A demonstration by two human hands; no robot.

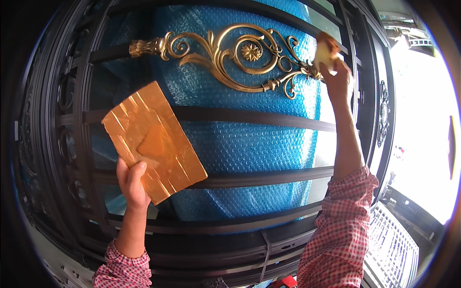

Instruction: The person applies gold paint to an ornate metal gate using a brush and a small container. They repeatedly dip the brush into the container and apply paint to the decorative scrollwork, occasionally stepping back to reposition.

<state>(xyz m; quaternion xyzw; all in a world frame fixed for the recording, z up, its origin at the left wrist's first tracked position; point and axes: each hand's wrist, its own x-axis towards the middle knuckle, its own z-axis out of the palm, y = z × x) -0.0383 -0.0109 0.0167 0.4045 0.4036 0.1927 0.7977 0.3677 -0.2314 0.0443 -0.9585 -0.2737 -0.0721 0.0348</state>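
My left hand [132, 185] grips a flat gold-coloured board [180, 161] by its lower left edge, thumb on top. A wet-looking orange-brown patch [156, 141] lies in the middle of the board. My right hand [339, 79] is raised at the upper right, its fingers closed on a pale sponge [325, 53] with orange-brown on it, slightly blurred. That sponge is at the right end of a gold scroll ornament [250, 87] with a flower at its centre; whether it touches is hard to tell. The ornament is set in a dark metal gate [259, 117].
Blue bubble wrap [245, 149] lies behind the gate's bars. A smaller dark ornament [383, 113] is on the right frame. White grating [391, 245] stands at the lower right, and a red object [288, 282] shows at the bottom edge.
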